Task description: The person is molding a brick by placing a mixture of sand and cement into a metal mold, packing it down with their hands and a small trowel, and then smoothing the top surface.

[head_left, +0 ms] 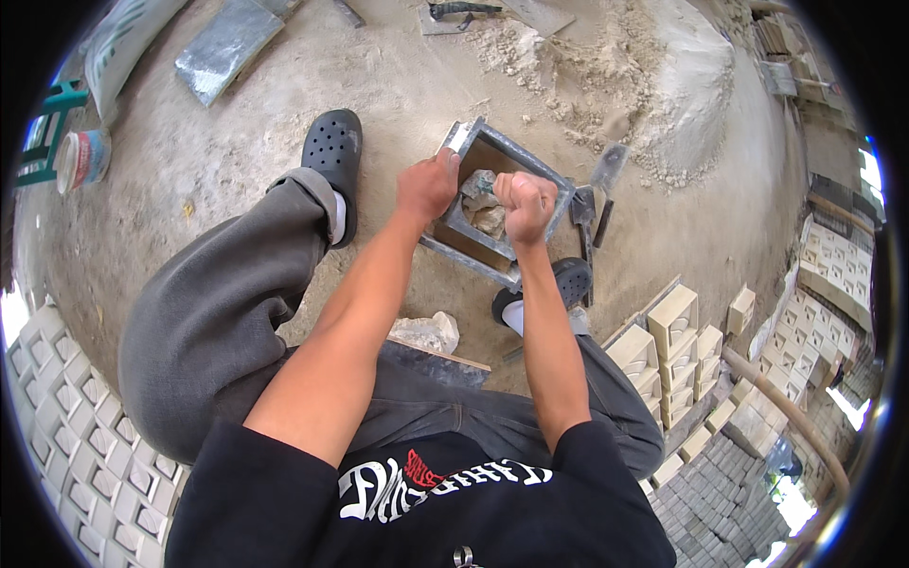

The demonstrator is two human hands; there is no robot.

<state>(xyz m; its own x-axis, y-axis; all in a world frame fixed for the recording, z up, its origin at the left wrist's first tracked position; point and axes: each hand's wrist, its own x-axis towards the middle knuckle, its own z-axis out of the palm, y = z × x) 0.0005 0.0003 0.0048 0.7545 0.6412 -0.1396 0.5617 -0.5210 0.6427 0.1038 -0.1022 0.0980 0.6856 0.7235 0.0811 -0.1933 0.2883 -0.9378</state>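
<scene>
A square grey metal mould frame (549,176) sits on the dirt ground between my feet. My left hand (426,186) presses down on its left rim near the corner. My right hand (524,204) is closed in a fist over the middle of the frame, gripping what looks like a handle or tamper, though the tool itself is mostly hidden. Grey lumps of mix (481,206) lie inside the mould between my hands.
A pile of sand and cement (663,95) rises behind the mould, with a trowel (606,180) beside it. Stacks of cast blocks (672,350) stand at right and lower left (76,417). A sack (123,38) and bucket (83,159) lie far left.
</scene>
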